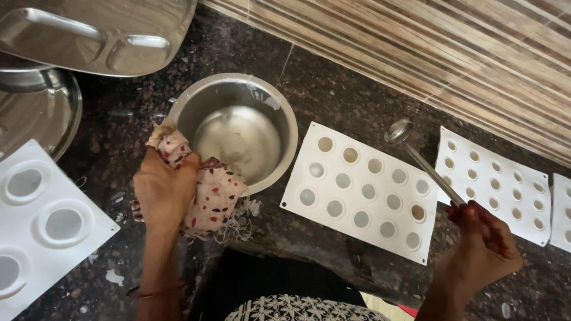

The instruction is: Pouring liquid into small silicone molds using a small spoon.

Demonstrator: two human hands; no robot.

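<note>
My left hand (162,189) grips a white cloth with red and dark spots (215,193), pressed against the near rim of a steel pot (238,128) on the dark stone counter. The pot holds only a thin film of pale batter. My right hand (483,241) holds the handle of a steel ladle (416,156); its bowl lies past the far right corner of a white silicone mould (363,190). The mould has several small round cavities, most filled with pale batter.
A second white mould with small cavities (496,184) lies to the right, a third at the frame's right edge (562,211). A white mould with large round cavities (41,223) sits at left. Steel plates (101,32) stand at the top left. A striped wall runs behind.
</note>
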